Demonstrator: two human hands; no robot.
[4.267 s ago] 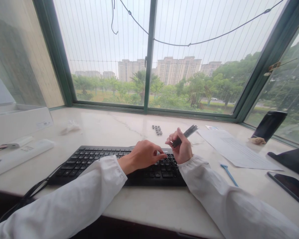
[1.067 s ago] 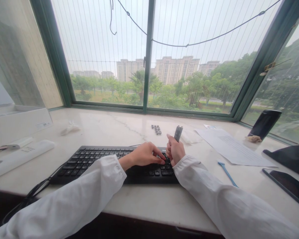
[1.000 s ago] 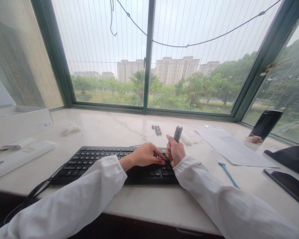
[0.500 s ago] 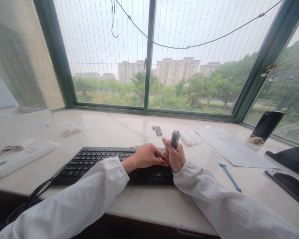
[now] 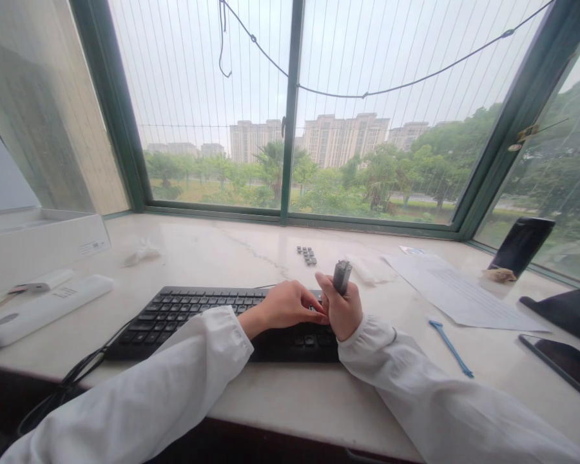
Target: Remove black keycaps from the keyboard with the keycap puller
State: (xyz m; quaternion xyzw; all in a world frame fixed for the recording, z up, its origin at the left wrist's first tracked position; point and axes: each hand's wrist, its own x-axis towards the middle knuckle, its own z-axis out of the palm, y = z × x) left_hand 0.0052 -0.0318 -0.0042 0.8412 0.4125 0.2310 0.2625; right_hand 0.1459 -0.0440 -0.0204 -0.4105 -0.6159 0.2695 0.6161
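Both hands meet at the right end of the keyboard [image 5: 183, 312]: left hand [image 5: 286, 305] curls fingertips-down on the keys, right hand [image 5: 344, 310] fists round a grey tool [image 5: 341, 277], now swung upright from its earlier slant, tip close over the keys

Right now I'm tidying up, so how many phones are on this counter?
2: one phone stands propped at the right window corner; another phone lies flat at the right edge, cut off by the frame. More could sit out of view.
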